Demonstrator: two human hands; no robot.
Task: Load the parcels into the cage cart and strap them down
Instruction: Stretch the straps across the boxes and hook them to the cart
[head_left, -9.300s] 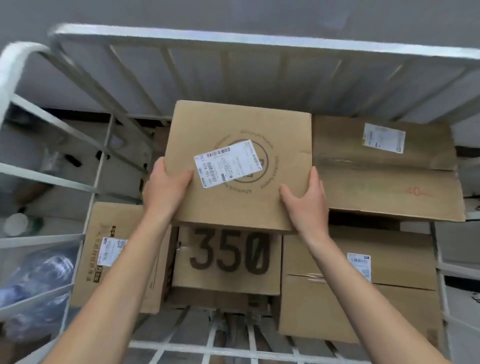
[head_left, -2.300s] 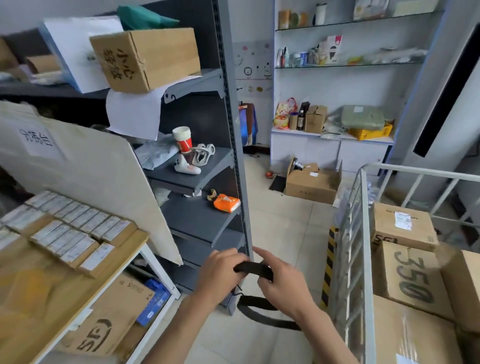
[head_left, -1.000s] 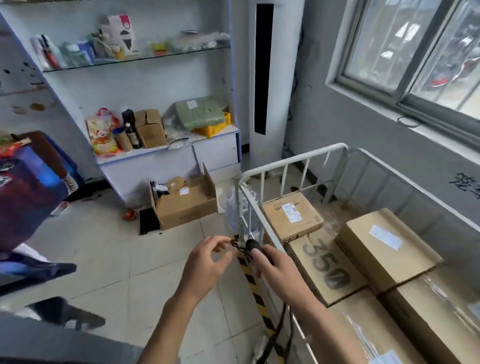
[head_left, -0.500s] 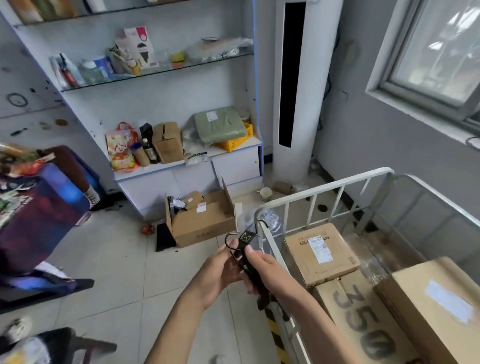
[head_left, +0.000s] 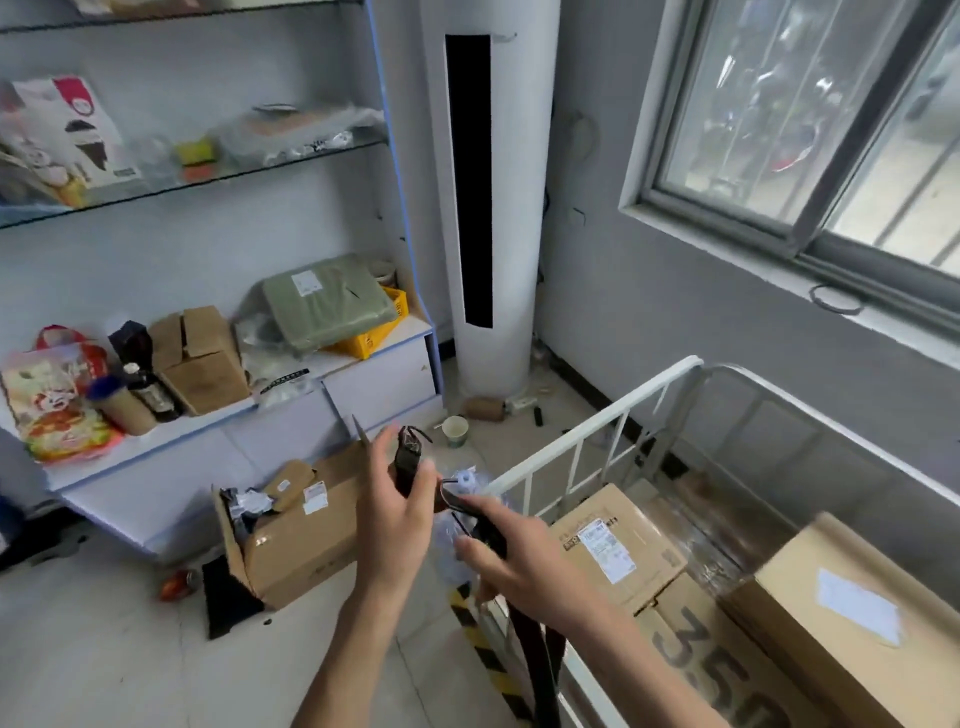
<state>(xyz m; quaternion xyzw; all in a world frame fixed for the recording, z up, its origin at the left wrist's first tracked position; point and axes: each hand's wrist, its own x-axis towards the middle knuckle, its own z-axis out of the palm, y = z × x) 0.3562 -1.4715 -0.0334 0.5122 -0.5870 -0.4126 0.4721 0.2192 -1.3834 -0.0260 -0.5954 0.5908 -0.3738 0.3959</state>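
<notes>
A black strap (head_left: 540, 654) runs up from the bottom of the view to both hands. My left hand (head_left: 397, 512) pinches its upper end, where a dark buckle (head_left: 408, 457) stands upright. My right hand (head_left: 511, 561) grips the strap a little lower, just left of the cage cart's white rail (head_left: 576, 431). Inside the cart lie cardboard parcels: a labelled box (head_left: 618, 545) near the corner, a box printed "350" (head_left: 722, 675) and a taller box (head_left: 852, 623) at the right.
An open cardboard box (head_left: 296, 530) stands on the tiled floor left of my hands. White shelves (head_left: 249, 410) with goods line the back wall. A tall white air conditioner (head_left: 488, 197) stands in the corner. A paper cup (head_left: 455, 430) sits on the floor.
My hands have drawn apart along the strap, the left one lifting the buckle end. The view has tilted up toward the corner and window.
</notes>
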